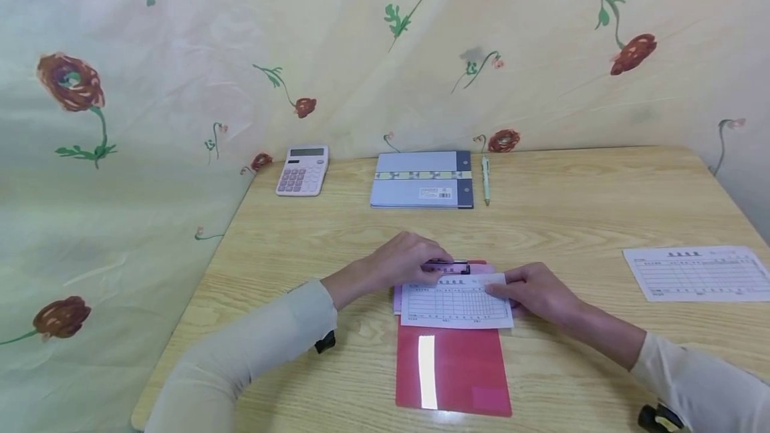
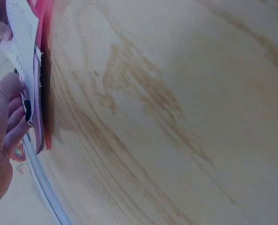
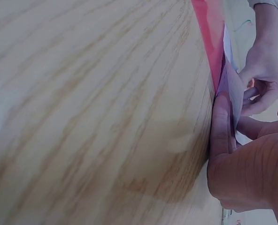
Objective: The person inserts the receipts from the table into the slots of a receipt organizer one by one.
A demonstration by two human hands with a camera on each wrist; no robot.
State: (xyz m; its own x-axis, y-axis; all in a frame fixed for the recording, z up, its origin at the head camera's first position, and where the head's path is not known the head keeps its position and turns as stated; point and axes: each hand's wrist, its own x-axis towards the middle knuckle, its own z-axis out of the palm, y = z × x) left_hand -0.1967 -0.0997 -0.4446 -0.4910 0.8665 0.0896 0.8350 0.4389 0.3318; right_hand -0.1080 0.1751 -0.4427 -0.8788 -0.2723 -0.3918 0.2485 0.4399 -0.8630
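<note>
A red clipboard (image 1: 454,373) lies on the table, with a thin stack of pinkish-purple paper (image 1: 398,299) at its upper part. Over that stack is a white printed form (image 1: 451,306) with a ruled grid. My left hand (image 1: 406,259) grips the dark metal clip (image 1: 462,267) at the clipboard's top. My right hand (image 1: 538,293) pinches the form's upper right edge, thumb on top. In the left wrist view, the form (image 2: 24,42) stands slightly apart from the layers below. Fingers of my right hand (image 3: 251,164) go partly under the paper in the right wrist view.
Another white form (image 1: 700,274) lies at the table's right. Along the back are a calculator (image 1: 303,171), a blue-grey folder (image 1: 415,192) and a light green pen (image 1: 486,181). Flower-patterned cloth (image 1: 337,45) hangs behind the wooden table (image 1: 577,212).
</note>
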